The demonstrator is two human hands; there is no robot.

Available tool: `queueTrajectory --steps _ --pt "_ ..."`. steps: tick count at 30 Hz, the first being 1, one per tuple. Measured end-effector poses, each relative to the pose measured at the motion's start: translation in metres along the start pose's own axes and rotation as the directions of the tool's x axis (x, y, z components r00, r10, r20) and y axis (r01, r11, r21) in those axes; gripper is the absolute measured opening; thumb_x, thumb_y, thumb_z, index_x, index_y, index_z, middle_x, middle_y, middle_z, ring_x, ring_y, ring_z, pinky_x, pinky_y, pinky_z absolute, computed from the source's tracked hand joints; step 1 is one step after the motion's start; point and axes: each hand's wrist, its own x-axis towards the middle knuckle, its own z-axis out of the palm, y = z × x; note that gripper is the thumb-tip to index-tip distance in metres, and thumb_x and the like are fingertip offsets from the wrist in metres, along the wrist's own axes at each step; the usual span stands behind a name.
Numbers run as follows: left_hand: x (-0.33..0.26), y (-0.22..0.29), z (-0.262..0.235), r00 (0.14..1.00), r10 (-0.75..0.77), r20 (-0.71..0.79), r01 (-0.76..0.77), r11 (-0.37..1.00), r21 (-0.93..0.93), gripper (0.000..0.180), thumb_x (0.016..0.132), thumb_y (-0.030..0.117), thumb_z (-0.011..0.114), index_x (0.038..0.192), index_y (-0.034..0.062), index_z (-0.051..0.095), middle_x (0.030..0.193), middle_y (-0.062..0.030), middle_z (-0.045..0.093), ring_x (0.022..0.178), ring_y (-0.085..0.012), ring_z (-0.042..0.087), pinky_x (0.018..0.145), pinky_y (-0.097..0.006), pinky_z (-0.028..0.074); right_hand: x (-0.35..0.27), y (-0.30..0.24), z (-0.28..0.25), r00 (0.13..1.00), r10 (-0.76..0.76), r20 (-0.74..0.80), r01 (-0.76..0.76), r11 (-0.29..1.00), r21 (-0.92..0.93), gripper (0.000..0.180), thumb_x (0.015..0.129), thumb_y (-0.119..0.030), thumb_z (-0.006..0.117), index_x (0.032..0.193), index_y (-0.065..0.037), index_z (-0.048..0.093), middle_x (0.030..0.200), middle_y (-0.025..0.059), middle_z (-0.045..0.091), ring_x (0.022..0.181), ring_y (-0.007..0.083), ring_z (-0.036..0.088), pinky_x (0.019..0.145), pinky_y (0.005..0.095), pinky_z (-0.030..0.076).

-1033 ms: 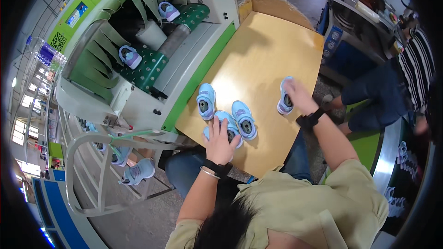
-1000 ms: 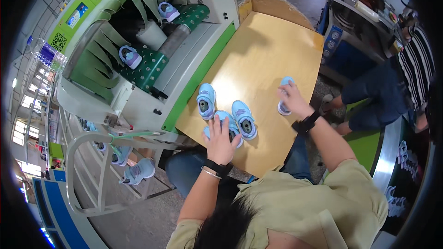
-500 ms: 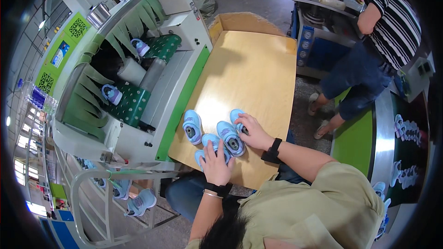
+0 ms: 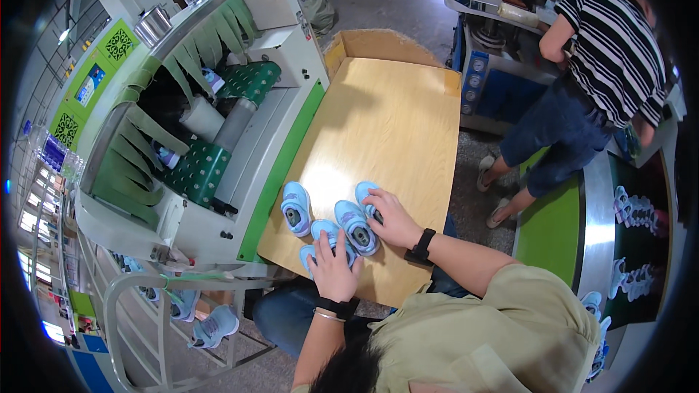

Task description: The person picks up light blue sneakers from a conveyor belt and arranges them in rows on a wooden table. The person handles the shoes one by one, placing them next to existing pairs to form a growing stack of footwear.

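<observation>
Several small light-blue shoes with lilac trim stand close together on the wooden tabletop, in front of me. My left hand (image 4: 335, 270) lies over two of them, a front shoe (image 4: 306, 256) and the one beside it (image 4: 325, 228), its fingers spread and partly covering both. The fingers of my right hand (image 4: 397, 220) curl over the rightmost shoe (image 4: 365, 188) and hide much of it. Between my hands stands another shoe (image 4: 356, 227), its dark insole showing. A further shoe (image 4: 295, 208) sits at the left, apart from both hands.
Left of the wooden tabletop (image 4: 393, 116) stands a machine with green dotted belts (image 4: 202, 172) and hanging strips (image 4: 131, 164). Shoes hang on a metal rack (image 4: 162, 335) at lower left. A person in a striped shirt (image 4: 611, 44) stands at right, beside a rack of shoes (image 4: 641, 211).
The two shoes on the machine's belts have moved deeper behind the strips. The other person has shifted, an arm now reaching down at the right. My hands keep their places on the shoes.
</observation>
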Motion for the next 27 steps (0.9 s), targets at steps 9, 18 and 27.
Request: queueTrajectory --steps 9,18,27 --pt "0.0009 0.0021 -0.0028 1.000 -0.003 -0.002 0.003 1.000 -0.022 0.078 0.086 0.042 0.075 0.153 0.0139 0.047 0.158 -0.0238 0.038 0.143 -0.0449 0.039 0.110 -0.065 0.032 0.0007 -0.0008 -0.0011 1.000 -0.002 -0.020 0.002 1.000 -0.014 0.046 0.086 -0.014 0.070 0.130 -0.009 0.059 0.146 0.0205 0.050 0.135 0.0427 0.047 0.115 0.0482 0.040" --pt "-0.0006 0.0009 -0.0024 1.000 -0.010 -0.004 0.010 1.000 -0.022 0.078 0.086 0.041 0.076 0.153 0.0148 0.046 0.159 -0.0245 0.038 0.143 -0.0445 0.040 0.111 -0.065 0.031 0.0018 -0.0032 -0.0005 1.000 -0.012 -0.022 0.012 1.000 -0.016 0.046 0.085 -0.012 0.071 0.130 -0.008 0.060 0.145 0.0207 0.051 0.135 0.0431 0.047 0.115 0.0485 0.040" --pt "0.0014 0.0020 -0.0044 1.000 -0.010 0.001 0.010 0.999 -0.032 0.078 0.086 0.039 0.077 0.154 0.0164 0.046 0.159 -0.0245 0.038 0.144 -0.0435 0.041 0.113 -0.066 0.031 0.0021 0.0000 -0.0027 1.000 -0.020 0.003 0.020 1.000 0.000 0.046 0.087 -0.010 0.071 0.131 -0.008 0.057 0.148 0.0227 0.048 0.138 0.0444 0.044 0.117 0.0502 0.036"
